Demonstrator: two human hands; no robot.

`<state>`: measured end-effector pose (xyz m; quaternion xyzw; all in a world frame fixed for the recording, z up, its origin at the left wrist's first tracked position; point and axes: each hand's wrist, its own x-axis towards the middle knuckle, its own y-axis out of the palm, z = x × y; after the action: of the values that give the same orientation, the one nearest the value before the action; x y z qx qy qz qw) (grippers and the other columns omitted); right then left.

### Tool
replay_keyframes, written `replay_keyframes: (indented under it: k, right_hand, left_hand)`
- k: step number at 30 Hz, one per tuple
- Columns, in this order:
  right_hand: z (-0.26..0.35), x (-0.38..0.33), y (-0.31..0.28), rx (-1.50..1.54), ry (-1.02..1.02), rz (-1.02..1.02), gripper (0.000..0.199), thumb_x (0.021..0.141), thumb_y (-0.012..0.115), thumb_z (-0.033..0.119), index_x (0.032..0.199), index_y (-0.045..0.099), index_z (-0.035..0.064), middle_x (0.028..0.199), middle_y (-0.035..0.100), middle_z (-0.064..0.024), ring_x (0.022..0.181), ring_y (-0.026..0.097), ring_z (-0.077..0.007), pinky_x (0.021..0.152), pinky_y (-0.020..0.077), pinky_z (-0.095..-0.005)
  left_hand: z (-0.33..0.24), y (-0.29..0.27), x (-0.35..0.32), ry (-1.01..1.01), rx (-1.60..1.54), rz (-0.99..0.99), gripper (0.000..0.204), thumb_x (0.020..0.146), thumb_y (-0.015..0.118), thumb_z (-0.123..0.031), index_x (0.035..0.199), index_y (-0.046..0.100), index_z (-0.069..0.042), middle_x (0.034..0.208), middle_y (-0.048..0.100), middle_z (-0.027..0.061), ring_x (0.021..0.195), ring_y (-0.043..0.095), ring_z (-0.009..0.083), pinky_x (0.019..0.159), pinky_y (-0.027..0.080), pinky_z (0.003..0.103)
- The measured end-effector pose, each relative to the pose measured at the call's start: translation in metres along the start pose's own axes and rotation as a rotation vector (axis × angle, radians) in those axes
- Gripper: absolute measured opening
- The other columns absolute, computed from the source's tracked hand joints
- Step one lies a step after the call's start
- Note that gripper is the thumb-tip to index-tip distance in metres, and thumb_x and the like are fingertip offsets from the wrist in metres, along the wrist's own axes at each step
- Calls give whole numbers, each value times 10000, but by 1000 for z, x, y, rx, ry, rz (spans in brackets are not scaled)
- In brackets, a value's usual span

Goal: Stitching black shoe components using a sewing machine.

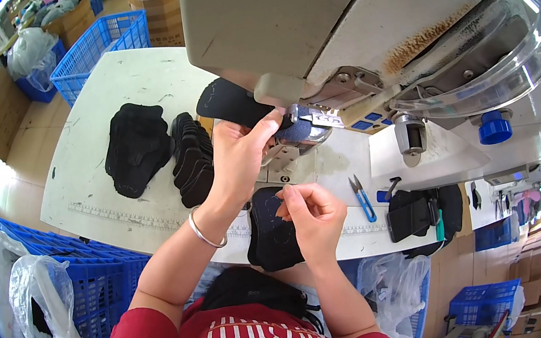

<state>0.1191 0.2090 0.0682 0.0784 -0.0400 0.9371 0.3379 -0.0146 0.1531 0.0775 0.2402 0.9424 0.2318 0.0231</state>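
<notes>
My left hand (247, 148) reaches up to the sewing head of a large pale sewing machine (251, 21). Its thumb and fingers pinch a curved black fabric piece (228, 103) beside the metal arm end (307, 133). Part of that piece is hidden behind the hand and the machine. Closer to my body, my right hand (315, 221) has its thumb and fingertips pressed together; whatever they may hold is too small to make out. Under it, at the table's front edge, lies another black fabric piece (273, 237) with pale marked lines.
On the white table (85, 159) lie a stack of black pieces (193, 162) and a flat black pile (138, 149). Blue thread snips (362, 199) rest right of my right hand, near black pouches (410, 215). Blue crates (105, 286) stand around the table.
</notes>
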Motion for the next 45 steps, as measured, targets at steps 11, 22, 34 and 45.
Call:
replay_keyframes:
  k: [11,22,34,45]
  right_hand:
    - [-6,-9,-1,32,21,43,133,874,638,86,876,669,-43,738,668,-41,634,605,-53,570,444,-180]
    - [-5,3,2,-43,-165,-48,90,849,649,55,840,664,-33,692,641,-44,592,569,-55,555,433,-203]
    - [15,33,0,-657,-709,-114,271,797,688,51,1063,647,79,655,563,-31,563,519,-163,513,410,-278]
    - [9,38,-6,-1033,-855,-200,425,769,698,113,1184,645,192,666,480,4,583,482,-163,491,401,-291]
  left_hand:
    - [-2,3,-2,41,22,-19,206,820,605,-76,954,706,43,619,544,-44,527,391,30,488,289,211]
    - [10,32,-29,173,-42,-304,72,871,632,-107,882,639,-36,748,529,-72,587,408,9,502,315,189]
    - [-16,-94,19,40,-291,282,790,947,218,-629,1170,548,53,1051,638,103,879,624,122,770,516,271]
    - [-48,-51,4,-233,154,228,179,794,728,-112,844,679,52,742,674,73,588,624,87,540,515,201]
